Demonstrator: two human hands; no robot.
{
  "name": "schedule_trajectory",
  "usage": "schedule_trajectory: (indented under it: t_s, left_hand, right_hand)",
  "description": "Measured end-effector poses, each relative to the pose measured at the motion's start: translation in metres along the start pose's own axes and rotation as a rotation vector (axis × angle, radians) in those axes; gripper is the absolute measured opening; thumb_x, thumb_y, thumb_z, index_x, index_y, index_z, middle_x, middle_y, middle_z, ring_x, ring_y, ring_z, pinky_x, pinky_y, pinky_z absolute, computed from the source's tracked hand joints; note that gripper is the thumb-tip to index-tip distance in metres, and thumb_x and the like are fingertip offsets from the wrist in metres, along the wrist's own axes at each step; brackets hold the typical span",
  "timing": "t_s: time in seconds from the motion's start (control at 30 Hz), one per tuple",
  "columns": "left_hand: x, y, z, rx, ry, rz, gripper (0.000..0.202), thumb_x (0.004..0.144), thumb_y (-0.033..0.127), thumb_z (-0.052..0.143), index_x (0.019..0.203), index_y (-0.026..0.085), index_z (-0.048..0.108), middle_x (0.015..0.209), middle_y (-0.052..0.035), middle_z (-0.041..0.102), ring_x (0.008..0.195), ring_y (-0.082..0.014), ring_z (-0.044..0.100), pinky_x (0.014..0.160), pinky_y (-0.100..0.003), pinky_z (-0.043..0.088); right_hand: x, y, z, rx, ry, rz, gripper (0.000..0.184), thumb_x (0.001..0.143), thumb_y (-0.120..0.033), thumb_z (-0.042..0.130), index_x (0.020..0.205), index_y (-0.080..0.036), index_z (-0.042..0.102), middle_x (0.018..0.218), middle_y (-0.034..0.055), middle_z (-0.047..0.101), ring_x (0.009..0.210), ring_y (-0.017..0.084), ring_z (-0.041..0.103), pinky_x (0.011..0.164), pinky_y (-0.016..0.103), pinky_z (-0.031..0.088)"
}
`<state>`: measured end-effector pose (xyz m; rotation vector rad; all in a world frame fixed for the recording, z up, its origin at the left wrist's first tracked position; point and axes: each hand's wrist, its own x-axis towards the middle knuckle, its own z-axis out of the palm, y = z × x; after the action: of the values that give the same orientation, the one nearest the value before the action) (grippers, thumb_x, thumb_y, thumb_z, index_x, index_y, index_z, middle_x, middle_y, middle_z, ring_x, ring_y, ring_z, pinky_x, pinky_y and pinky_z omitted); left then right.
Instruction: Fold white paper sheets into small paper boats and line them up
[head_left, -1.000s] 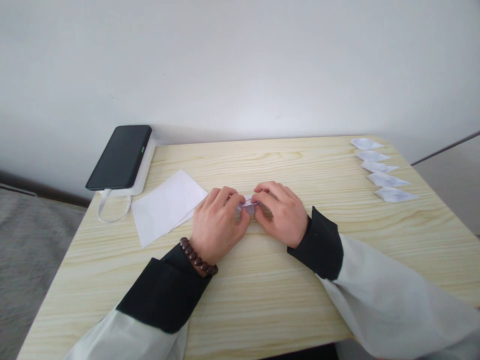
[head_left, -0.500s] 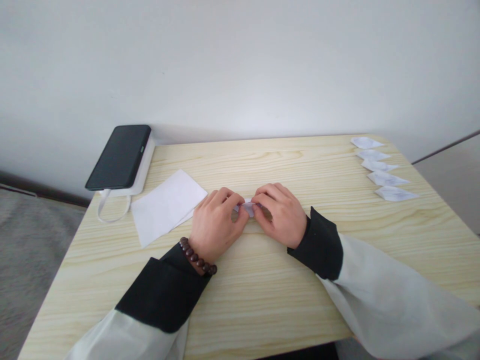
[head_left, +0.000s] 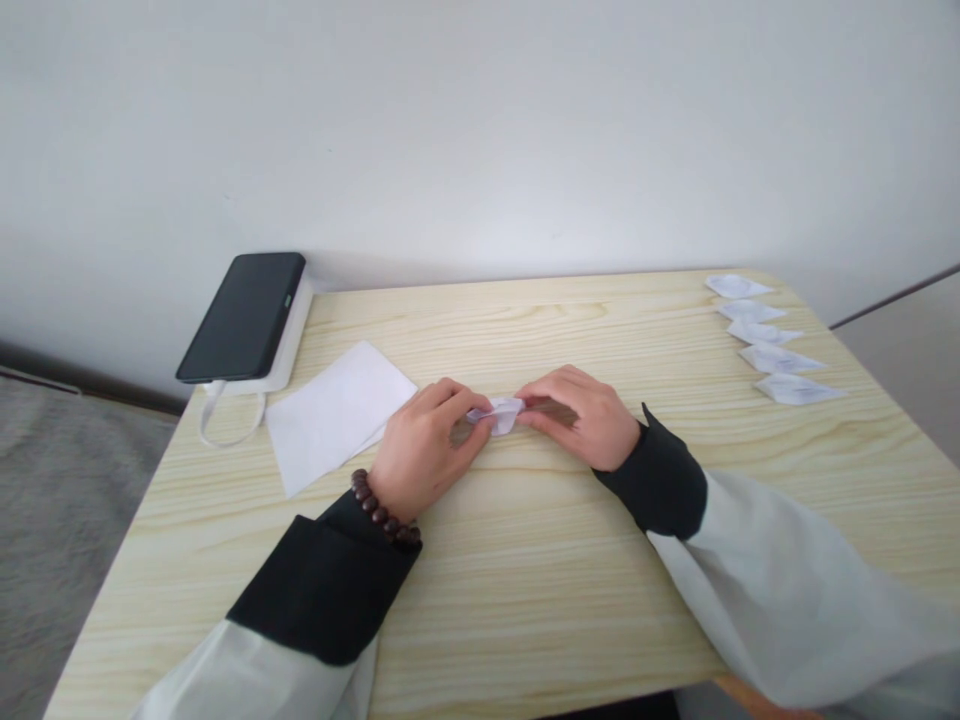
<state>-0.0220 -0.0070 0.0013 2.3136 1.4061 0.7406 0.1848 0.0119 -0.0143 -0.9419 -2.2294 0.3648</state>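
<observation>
Between my hands is a small folded white paper boat [head_left: 505, 415], held just over the middle of the table. My left hand [head_left: 427, 445], with a dark bead bracelet at the wrist, pinches its left end between thumb and fingers. At its right end, the thumb and fingertips of my right hand [head_left: 581, 412] grip the tip. Both ends are partly hidden by my fingers. Left of my left hand lie flat white paper sheets [head_left: 334, 415], slightly fanned. Several folded paper boats [head_left: 796, 389] form a column at the table's right side.
A black device [head_left: 244, 315] rests on a white box [head_left: 289, 350] at the back left, with a white cable loop [head_left: 225, 440] hanging in front. The wooden table [head_left: 525, 580] meets a white wall [head_left: 487, 130] at its far edge.
My right hand has shifted right to the end of the paper boat, so more of the boat shows between my hands. My left hand keeps its pinch.
</observation>
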Motion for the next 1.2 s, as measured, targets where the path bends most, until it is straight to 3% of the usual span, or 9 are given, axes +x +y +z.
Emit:
schedule_trajectory:
  t_s: [0.07, 0.23, 0.33, 0.43, 0.57, 0.67, 0.87, 1.03, 1.2]
  left_hand:
    - [0.0, -0.004, -0.001, -0.047, 0.005, -0.007, 0.016, 0.087, 0.027, 0.054, 0.091, 0.02, 0.068, 0.089, -0.0047, 0.065, 0.079, -0.0154, 0.06, 0.071, -0.027, 0.048]
    - [0.001, -0.008, -0.001, -0.076, 0.035, 0.06, 0.015, 0.085, 0.028, 0.059, 0.087, 0.02, 0.071, 0.084, -0.0051, 0.067, 0.08, -0.0166, 0.061, 0.071, -0.028, 0.048]
    - [0.002, -0.008, -0.003, -0.152, 0.035, 0.055, 0.012, 0.082, 0.028, 0.064, 0.086, 0.021, 0.072, 0.083, -0.004, 0.068, 0.072, -0.0141, 0.061, 0.064, -0.025, 0.049]
    - [0.003, -0.009, -0.006, -0.276, 0.061, 0.006, 0.011, 0.08, 0.028, 0.066, 0.086, 0.02, 0.073, 0.083, -0.0029, 0.071, 0.067, -0.0124, 0.062, 0.06, -0.023, 0.049]
    - [0.004, -0.007, -0.01, -0.355, 0.135, -0.08, 0.011, 0.078, 0.03, 0.067, 0.084, 0.022, 0.073, 0.081, -0.0008, 0.073, 0.072, -0.0143, 0.066, 0.066, -0.025, 0.053]
    - [0.004, -0.005, -0.011, -0.354, 0.19, -0.123, 0.009, 0.077, 0.03, 0.068, 0.081, 0.024, 0.072, 0.078, 0.0006, 0.073, 0.068, -0.0136, 0.065, 0.064, -0.024, 0.054]
    - [0.002, -0.005, -0.008, -0.318, 0.235, -0.064, 0.01, 0.079, 0.03, 0.067, 0.082, 0.022, 0.07, 0.08, 0.0002, 0.072, 0.071, -0.0127, 0.066, 0.065, -0.022, 0.056]
    - [-0.001, -0.005, -0.002, -0.403, 0.108, 0.014, 0.028, 0.075, 0.031, 0.071, 0.099, 0.016, 0.065, 0.1, -0.0059, 0.07, 0.078, -0.0151, 0.069, 0.07, -0.024, 0.059]
    - [-0.001, -0.005, -0.003, -0.423, 0.099, -0.037, 0.014, 0.077, 0.03, 0.068, 0.081, 0.016, 0.069, 0.092, -0.0051, 0.073, 0.081, -0.0165, 0.069, 0.071, -0.024, 0.059]
  right_hand:
    - [0.0, 0.002, -0.003, 0.019, 0.025, -0.006, 0.011, 0.088, -0.027, 0.057, 0.087, -0.019, 0.064, 0.081, 0.0035, 0.071, 0.075, 0.015, 0.063, 0.071, 0.029, 0.05]
    - [0.0, -0.004, -0.003, 0.047, 0.037, 0.003, 0.015, 0.085, -0.028, 0.061, 0.096, -0.02, 0.066, 0.091, 0.004, 0.073, 0.078, 0.015, 0.067, 0.074, 0.028, 0.053]
    - [0.001, -0.007, -0.003, 0.066, 0.048, 0.044, 0.01, 0.085, -0.025, 0.061, 0.088, -0.021, 0.069, 0.084, 0.0022, 0.074, 0.074, 0.014, 0.068, 0.07, 0.026, 0.054]
    - [0.0, -0.006, -0.004, 0.142, 0.083, 0.164, 0.008, 0.083, -0.024, 0.063, 0.084, -0.022, 0.07, 0.082, 0.001, 0.075, 0.071, 0.014, 0.069, 0.066, 0.025, 0.055]
    - [-0.002, -0.002, -0.003, 0.344, 0.155, 0.377, 0.009, 0.08, -0.029, 0.065, 0.082, -0.022, 0.071, 0.083, 0.0011, 0.075, 0.07, 0.015, 0.071, 0.066, 0.025, 0.058]
    - [-0.003, -0.001, -0.001, 0.537, 0.197, 0.442, 0.014, 0.079, -0.032, 0.067, 0.083, -0.02, 0.069, 0.084, 0.0033, 0.075, 0.071, 0.016, 0.071, 0.068, 0.027, 0.06]
    - [-0.001, -0.004, 0.001, 0.725, 0.245, 0.448, 0.015, 0.078, -0.034, 0.069, 0.079, -0.019, 0.064, 0.085, 0.0043, 0.075, 0.067, 0.015, 0.071, 0.064, 0.027, 0.061]
    - [-0.004, -0.008, 0.0, 0.614, 0.183, 0.415, 0.009, 0.08, -0.028, 0.066, 0.084, -0.019, 0.064, 0.09, 0.0049, 0.075, 0.07, 0.014, 0.072, 0.067, 0.025, 0.061]
    - [-0.006, -0.009, -0.001, 0.606, 0.134, 0.4, 0.01, 0.08, -0.028, 0.066, 0.083, -0.019, 0.065, 0.093, 0.0056, 0.074, 0.074, 0.016, 0.072, 0.069, 0.027, 0.06]
